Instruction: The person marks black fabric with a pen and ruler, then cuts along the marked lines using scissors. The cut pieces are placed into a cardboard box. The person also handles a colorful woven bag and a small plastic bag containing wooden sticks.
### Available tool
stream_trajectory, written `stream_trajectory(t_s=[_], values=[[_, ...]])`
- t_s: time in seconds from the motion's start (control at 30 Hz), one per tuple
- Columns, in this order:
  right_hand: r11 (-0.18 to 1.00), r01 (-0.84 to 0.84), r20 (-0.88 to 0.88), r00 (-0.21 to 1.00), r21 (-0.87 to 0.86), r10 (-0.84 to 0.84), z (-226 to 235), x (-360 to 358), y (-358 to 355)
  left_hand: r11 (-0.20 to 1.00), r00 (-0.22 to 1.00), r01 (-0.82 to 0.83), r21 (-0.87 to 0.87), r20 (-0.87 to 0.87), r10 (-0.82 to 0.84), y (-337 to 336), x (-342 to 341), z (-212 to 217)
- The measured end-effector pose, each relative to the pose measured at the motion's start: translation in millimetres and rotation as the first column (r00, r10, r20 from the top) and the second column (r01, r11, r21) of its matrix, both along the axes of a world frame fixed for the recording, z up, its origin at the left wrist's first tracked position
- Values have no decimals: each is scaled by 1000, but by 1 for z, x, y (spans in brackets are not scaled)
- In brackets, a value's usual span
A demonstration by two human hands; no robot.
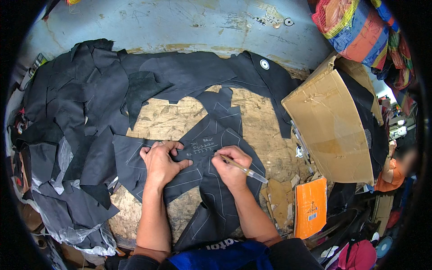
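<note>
White-lined black sheet [202,157]; pen [249,172] held.
Pen is clamped in right fingers [236,156]; sheet is seen beneath spread left fingers [170,145].

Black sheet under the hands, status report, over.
Right hand holding pen, tip at black sheet. Left hand resting on it. White lines and writing marked there. Black pieces piled at left, clear of both hands.
</note>
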State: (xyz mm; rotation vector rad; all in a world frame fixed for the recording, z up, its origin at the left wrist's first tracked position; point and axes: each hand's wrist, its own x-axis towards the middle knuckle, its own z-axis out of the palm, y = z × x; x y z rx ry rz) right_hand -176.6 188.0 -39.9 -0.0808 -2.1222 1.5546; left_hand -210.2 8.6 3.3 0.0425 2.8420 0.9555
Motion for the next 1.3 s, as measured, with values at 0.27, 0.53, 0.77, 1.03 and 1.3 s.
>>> stream_trajectory(t_s=[0.27, 0.53, 0.77, 1.03, 1.3], values=[[999, 13, 29, 999, 35, -14, 1, -1, 3, 1000, 1000, -12, 10, 27, 12, 0, 0, -1], [997, 15, 23, 1000, 77, -17, 1, -1, 3, 1000, 1000, -6, 6, 24, 6, 0, 0, 0], [996, 61, 44, 997, 72, -64, 0, 0, 7, 1000, 1000, -3, 6, 24, 3, -1, 0, 0], [992, 89, 21, 996, 93, -91, -1, -1, 8, 1000, 1000, 10, 15, -28, -10, -1, 0, -2], [972, 166, 132, 981, -165, -145, -4, -3, 20, 1000, 1000, 4, 8, -4, -4, -1, 0, -1]])
